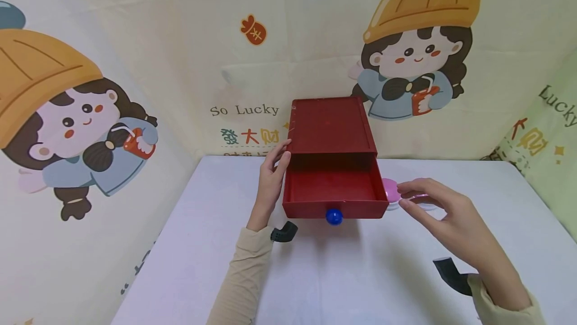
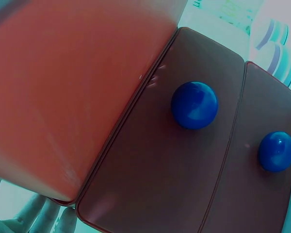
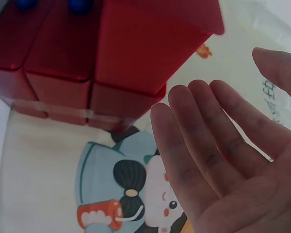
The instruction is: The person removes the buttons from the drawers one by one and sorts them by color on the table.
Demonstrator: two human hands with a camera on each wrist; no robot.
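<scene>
A red drawer cabinet (image 1: 331, 125) stands on the white table, its top drawer (image 1: 311, 210) pulled out toward me. That drawer has a round blue knob (image 1: 334, 217) on its front. My left hand (image 1: 270, 180) rests along the cabinet's left side, fingers extended. The left wrist view shows the pulled-out drawer's underside (image 2: 77, 97) and two lower drawer fronts with blue knobs. To the right of the drawer, my right hand (image 1: 455, 220) is in the air with fingers extended and nothing in it; the right wrist view shows its palm.
Pink-topped round containers (image 1: 391, 191) stand right of the cabinet, partly hidden by the drawer and my right hand. Behind the white table (image 1: 315, 275) hangs a printed cloth (image 1: 180, 64). Black wrist mounts (image 1: 284, 232) sit by both sleeves.
</scene>
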